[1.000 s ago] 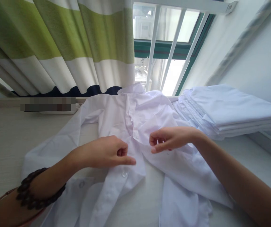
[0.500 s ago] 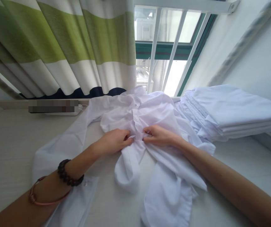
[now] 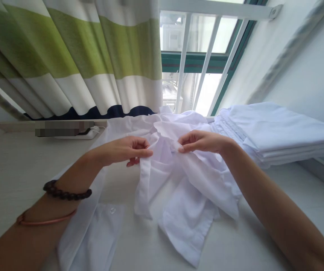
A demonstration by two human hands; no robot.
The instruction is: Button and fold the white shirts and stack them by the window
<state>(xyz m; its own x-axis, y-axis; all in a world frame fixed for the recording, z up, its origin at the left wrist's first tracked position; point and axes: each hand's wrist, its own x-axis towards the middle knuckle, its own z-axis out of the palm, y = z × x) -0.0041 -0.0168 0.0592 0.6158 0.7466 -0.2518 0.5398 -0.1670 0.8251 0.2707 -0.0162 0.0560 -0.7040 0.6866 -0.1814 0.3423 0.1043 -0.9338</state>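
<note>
A white long-sleeved garment that looks like a shirt or coat [image 3: 162, 165] lies crumpled on the pale surface. Its front edges are lifted between my hands. My left hand [image 3: 130, 149] pinches one edge between thumb and fingers, left of the middle. The opposite edge is pinched by my right hand [image 3: 198, 142], a short way to the right. One sleeve [image 3: 94, 226] runs under my left forearm toward the near edge, with a button at its cuff. Another white part, perhaps the other sleeve [image 3: 188, 222], hangs below the right hand.
A stack of folded white garments [image 3: 288, 131] sits at the right by the wall. A power strip [image 3: 91, 132] with a cable lies at the back left, partly pixelated. Behind are a green and white curtain [image 3: 94, 56] and white window bars [image 3: 204, 71].
Both hands have risen and moved slightly apart, lifting the garment's front edges away from the surface. The lower flaps have shifted with the pull.
</note>
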